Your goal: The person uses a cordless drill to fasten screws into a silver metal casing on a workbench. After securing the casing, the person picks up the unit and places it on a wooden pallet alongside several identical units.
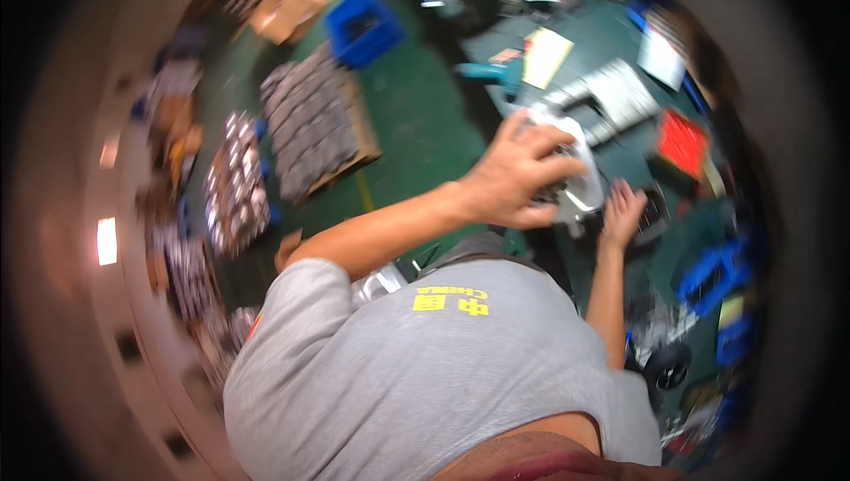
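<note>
My left hand (524, 171) is wrapped over a silvery-white metal part (580, 182), fingers spread across its top and thumb at its near side. Part of that piece is hidden beneath the hand. On the green table, my right hand (624, 213) has its fingers stretched out, close to the metal part's right side. A dark rectangular object (653, 215) lies right beside it; blur hides whether the hand touches it. Just beyond my left hand is a larger pale metal part (615, 96) with an opening. A teal tool (485, 72) lies near the table's left edge.
Papers (546, 58) and a red box (682, 146) are on the table, with blue bins (713, 279) at its right. Across the green floor stand a pallet stacked with grey parts (310, 122), a blue crate (363, 27) and a cardboard box (288, 10).
</note>
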A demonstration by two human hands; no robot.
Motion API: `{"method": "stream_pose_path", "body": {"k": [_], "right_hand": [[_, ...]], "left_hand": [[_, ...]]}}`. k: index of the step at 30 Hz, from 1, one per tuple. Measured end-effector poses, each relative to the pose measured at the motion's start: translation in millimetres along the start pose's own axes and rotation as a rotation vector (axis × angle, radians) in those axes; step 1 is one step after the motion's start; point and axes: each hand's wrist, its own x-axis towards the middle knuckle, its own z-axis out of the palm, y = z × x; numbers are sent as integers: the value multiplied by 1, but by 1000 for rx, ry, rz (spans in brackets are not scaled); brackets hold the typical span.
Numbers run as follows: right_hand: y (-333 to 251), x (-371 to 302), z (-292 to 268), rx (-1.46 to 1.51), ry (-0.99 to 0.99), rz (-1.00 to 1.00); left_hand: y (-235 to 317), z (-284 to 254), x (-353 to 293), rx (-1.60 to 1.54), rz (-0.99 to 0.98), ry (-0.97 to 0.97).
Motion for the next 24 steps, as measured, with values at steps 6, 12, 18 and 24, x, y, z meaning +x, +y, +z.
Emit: {"method": "stream_pose_path", "body": {"k": [6, 12, 18, 24], "right_hand": [[34, 21, 1, -174, -150, 205], [55, 54, 1, -287, -140, 394], [60, 54, 7, -355, -132, 446], [79, 20, 13, -407, -224, 657]], "left_hand": [[-15, 2, -71, -82, -249, 249], [-30, 5, -113, -148, -245, 401], [-65, 10, -155, -262, -296, 582], [-116, -5, -236, -415, -541, 721]]}}
